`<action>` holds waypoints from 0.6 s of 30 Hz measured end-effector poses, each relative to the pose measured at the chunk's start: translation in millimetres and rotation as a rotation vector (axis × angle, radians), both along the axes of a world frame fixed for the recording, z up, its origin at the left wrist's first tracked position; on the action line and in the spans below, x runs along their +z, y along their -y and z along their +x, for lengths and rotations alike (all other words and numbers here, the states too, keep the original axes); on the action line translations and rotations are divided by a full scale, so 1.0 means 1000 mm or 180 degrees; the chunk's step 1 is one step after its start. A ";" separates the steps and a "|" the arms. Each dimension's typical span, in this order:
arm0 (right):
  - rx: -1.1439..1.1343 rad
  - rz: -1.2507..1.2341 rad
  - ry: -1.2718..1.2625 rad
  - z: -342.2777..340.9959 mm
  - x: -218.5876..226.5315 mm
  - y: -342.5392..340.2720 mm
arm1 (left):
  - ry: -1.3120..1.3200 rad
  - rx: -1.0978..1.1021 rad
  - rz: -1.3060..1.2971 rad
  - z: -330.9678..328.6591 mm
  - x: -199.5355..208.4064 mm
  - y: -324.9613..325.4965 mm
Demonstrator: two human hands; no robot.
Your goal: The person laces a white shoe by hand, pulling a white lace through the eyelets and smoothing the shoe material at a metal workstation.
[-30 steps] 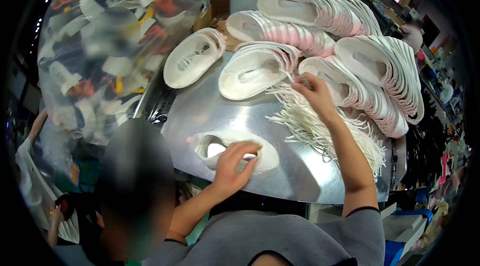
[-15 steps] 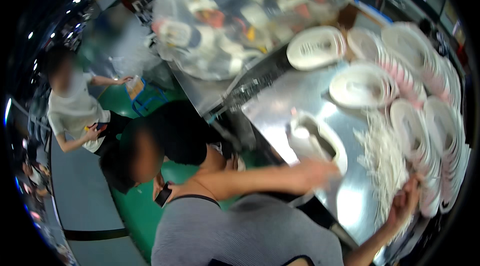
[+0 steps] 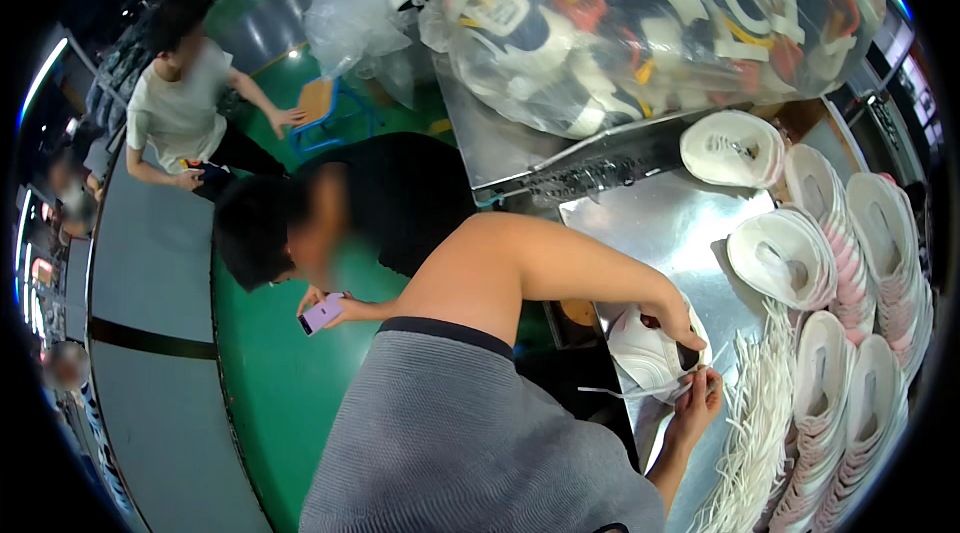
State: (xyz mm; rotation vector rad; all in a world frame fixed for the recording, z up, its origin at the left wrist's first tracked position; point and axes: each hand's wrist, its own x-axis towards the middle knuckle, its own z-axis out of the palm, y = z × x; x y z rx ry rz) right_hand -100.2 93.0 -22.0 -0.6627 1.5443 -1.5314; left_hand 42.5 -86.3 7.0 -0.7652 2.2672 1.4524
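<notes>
A white shoe upper [image 3: 638,351] sits on the metal bench [image 3: 640,223], at about 4 o'clock from the picture's centre. The left hand [image 3: 672,319] bends over it with fingers at its opening; how firmly they grip, I cannot tell. At the upper's 5 o'clock, the right hand [image 3: 696,403] pinches a white lace [image 3: 618,394], whose loose end trails toward 8 o'clock. From the upper, a heap of laces [image 3: 750,423] lies at 4 o'clock, nested stacks of uppers [image 3: 848,278] around 3, and a clear plastic bag [image 3: 600,43] of shoe pieces at 12. Toward 9, a co-worker in black holds a purple phone [image 3: 322,313].
</notes>
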 end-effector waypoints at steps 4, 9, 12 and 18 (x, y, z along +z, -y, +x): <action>-0.0748 0.0037 -0.0269 0.004 -0.001 -0.005 | -0.0606 0.0513 0.1736 -0.017 -0.016 -0.020; -0.0043 -0.0051 -0.0728 0.042 0.034 0.001 | -0.1673 0.1575 0.3080 0.039 0.006 -0.058; -0.0018 -0.0248 -0.0025 0.032 0.050 -0.020 | -0.1644 0.1707 0.2920 0.033 0.022 -0.072; 0.0044 -0.0371 0.0436 0.037 0.052 -0.023 | -0.1654 0.1627 0.2321 0.039 0.036 -0.083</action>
